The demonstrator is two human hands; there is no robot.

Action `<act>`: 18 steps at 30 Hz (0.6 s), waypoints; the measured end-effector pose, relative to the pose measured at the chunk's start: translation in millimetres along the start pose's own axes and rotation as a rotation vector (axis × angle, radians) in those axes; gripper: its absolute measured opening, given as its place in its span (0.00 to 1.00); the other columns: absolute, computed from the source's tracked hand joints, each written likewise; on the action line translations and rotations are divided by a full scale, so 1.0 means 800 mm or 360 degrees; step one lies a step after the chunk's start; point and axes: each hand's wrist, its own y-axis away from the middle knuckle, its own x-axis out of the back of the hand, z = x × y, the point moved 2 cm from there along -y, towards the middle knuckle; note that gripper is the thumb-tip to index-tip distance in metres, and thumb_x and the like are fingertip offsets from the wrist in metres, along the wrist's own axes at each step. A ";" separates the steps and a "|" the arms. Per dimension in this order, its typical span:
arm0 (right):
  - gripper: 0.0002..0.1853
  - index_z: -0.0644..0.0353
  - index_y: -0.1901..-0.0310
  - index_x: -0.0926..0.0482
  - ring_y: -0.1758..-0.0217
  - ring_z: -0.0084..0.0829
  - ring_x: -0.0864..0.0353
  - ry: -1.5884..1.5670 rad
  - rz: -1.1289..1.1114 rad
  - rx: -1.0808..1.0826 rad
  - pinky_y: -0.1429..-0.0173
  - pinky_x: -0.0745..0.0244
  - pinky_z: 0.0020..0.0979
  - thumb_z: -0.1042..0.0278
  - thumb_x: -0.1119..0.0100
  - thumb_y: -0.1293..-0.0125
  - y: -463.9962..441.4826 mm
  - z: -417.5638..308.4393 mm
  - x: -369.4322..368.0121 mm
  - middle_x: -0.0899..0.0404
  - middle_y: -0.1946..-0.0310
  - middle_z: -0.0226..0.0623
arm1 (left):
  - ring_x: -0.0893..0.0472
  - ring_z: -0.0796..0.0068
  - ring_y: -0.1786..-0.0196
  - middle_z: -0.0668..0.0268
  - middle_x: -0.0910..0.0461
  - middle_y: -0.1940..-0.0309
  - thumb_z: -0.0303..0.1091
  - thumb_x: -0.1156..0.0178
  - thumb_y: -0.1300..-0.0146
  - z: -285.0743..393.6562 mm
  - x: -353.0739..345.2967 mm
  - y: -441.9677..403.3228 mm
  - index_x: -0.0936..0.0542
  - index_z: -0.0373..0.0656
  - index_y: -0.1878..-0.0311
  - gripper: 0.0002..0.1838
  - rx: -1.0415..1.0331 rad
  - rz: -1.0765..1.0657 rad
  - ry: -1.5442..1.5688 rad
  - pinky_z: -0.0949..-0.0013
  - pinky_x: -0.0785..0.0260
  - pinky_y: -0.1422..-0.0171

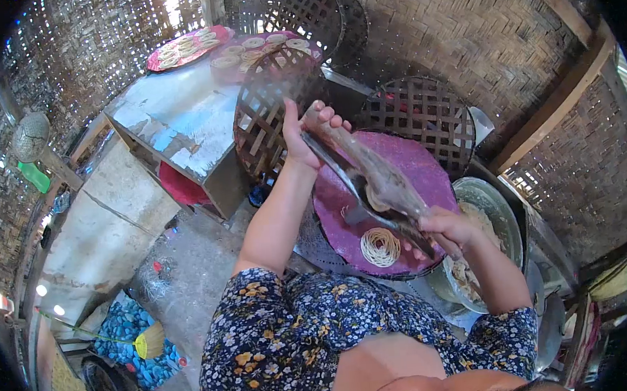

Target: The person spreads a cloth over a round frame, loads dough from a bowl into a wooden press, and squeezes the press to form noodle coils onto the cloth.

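Observation:
A long wooden tool (377, 176) with a dark flat bar along its lower side slants above a round purple sheet (427, 162). At its upper end is my left hand (309, 132), fingers curled over the edge and thumb raised. My right hand (443, 231) is wrapped round the lower end. Beneath the tool, on the purple sheet, lies a round coil of pale strands (380, 247). Just right of the sheet stands a wide metal basin (507, 214) with pale dough-like material inside, partly hidden by my right forearm.
Woven lattice trays (424, 115) stand behind the sheet, another (254, 120) to its left. A worn table (177, 110) at the back left bears a pink sheet (212, 39) of pale coils. Blue pieces (130, 332) lie at the lower left beside a yellow brush (150, 341).

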 end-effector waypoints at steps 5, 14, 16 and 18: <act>0.26 0.67 0.60 0.25 0.72 0.22 0.25 0.0508 0.0442 0.0066 0.69 0.30 0.24 0.51 0.35 0.54 0.044 -0.051 -0.004 0.24 0.73 0.31 | 0.27 0.74 0.73 0.75 0.29 0.81 0.65 0.54 0.43 -0.003 -0.028 -0.001 0.30 0.52 0.73 0.24 -0.0078 -0.0105 0.0003 0.52 0.34 0.51; 0.37 0.67 0.53 0.25 0.63 0.21 0.28 0.0573 0.0403 0.0214 0.57 0.33 0.24 0.45 0.31 0.61 0.043 -0.066 -0.038 0.24 0.66 0.32 | 0.25 0.70 0.73 0.72 0.27 0.81 0.69 0.56 0.44 0.032 -0.084 0.009 0.26 0.51 0.74 0.28 -0.0055 -0.0301 0.0005 0.55 0.36 0.46; 0.36 0.65 0.50 0.26 0.59 0.23 0.27 0.0568 0.0366 0.0132 0.53 0.32 0.27 0.49 0.31 0.60 0.058 -0.058 -0.028 0.22 0.63 0.34 | 0.25 0.70 0.73 0.72 0.27 0.81 0.69 0.57 0.44 0.022 -0.085 0.017 0.26 0.52 0.75 0.29 -0.0049 -0.0314 -0.0019 0.55 0.36 0.45; 0.37 0.65 0.51 0.25 0.59 0.24 0.26 0.0734 0.0463 0.0102 0.52 0.32 0.27 0.49 0.30 0.62 0.068 -0.063 -0.022 0.22 0.63 0.36 | 0.25 0.69 0.72 0.71 0.27 0.82 0.69 0.58 0.43 0.016 -0.086 0.018 0.25 0.51 0.75 0.30 -0.0037 -0.0370 0.0031 0.53 0.37 0.44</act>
